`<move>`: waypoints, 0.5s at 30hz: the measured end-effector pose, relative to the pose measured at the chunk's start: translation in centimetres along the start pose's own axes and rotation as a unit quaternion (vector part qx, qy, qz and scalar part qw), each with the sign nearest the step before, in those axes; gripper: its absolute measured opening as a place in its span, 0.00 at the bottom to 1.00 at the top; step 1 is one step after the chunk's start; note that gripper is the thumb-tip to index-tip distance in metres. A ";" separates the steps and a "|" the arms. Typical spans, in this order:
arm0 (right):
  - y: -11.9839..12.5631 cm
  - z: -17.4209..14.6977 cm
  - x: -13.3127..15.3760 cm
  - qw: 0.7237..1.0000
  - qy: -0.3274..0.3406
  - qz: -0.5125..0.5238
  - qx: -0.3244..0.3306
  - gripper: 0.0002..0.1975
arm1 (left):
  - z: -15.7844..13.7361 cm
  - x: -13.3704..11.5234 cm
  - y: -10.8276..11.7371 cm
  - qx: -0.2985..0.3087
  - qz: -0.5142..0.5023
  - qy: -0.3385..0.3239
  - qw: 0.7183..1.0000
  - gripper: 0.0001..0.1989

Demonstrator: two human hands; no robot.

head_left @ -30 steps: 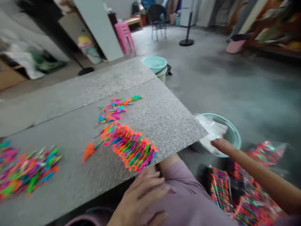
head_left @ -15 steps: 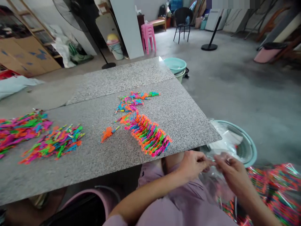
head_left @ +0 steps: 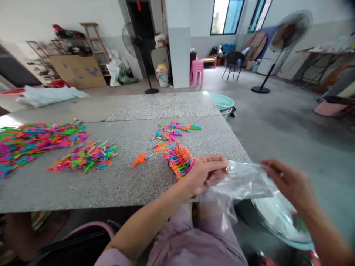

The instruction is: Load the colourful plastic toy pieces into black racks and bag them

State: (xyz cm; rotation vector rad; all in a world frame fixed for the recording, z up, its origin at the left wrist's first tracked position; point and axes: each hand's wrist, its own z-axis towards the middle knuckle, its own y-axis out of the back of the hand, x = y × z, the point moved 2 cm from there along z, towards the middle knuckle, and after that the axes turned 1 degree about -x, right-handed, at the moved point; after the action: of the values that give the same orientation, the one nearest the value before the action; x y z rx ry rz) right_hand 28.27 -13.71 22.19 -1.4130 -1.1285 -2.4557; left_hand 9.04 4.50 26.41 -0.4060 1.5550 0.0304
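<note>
Transparent plastic film forms the bag (head_left: 245, 184), which is spread between the two hands above the front right part of the surface (head_left: 138, 190) and partly beyond its edge. The left hand (head_left: 208, 173) is clamped on the left end of the bag, fingers and thumb pressed together. The right hand (head_left: 291, 181), blurred, is pinched on the upper right corner of the bag. A loose fold of film hangs below the left hand, in front of the lap.

Directly beside the left hand, a row of coloured pieces (head_left: 179, 157) lies closely stacked on the surface; the hand and forearm hide its near end. Behind the row lies a loose cluster of pieces (head_left: 173, 136). A single orange piece (head_left: 140, 159) lies to the left of the row, just apart from it. Farther left are a small pile (head_left: 85, 157) and, next to it, a larger pile (head_left: 36, 142), both in mixed orange, green, blue and magenta.

Below the right hand, a basin (head_left: 306, 244) stands beside the surface and contains white and clear material. A pink bucket (head_left: 108, 227) with a black lining stands under the front edge, left of the lap.
</note>
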 end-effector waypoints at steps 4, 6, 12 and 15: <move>-4.2 8.5 7.4 0.968 0.111 0.204 -0.101 0.08 | -0.9 -5.0 8.0 -0.205 0.481 -0.217 0.824 0.13; -8.6 10.9 10.4 0.956 0.173 0.236 -0.033 0.12 | -1.5 -6.1 12.2 -0.327 0.570 -0.223 0.720 0.14; -23.4 13.7 11.0 0.939 0.297 0.061 0.161 0.08 | -3.5 -1.9 21.0 -0.409 0.571 -0.137 0.699 0.13; -27.1 13.4 8.4 0.936 0.274 0.039 0.217 0.11 | -4.8 2.4 21.2 -0.448 0.528 -0.080 0.717 0.15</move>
State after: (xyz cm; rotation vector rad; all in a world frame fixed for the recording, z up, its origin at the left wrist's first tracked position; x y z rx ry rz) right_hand 21.74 16.62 17.78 -0.5853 -1.3155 -2.1431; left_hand -1.32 22.44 19.27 -0.1771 1.3117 1.7264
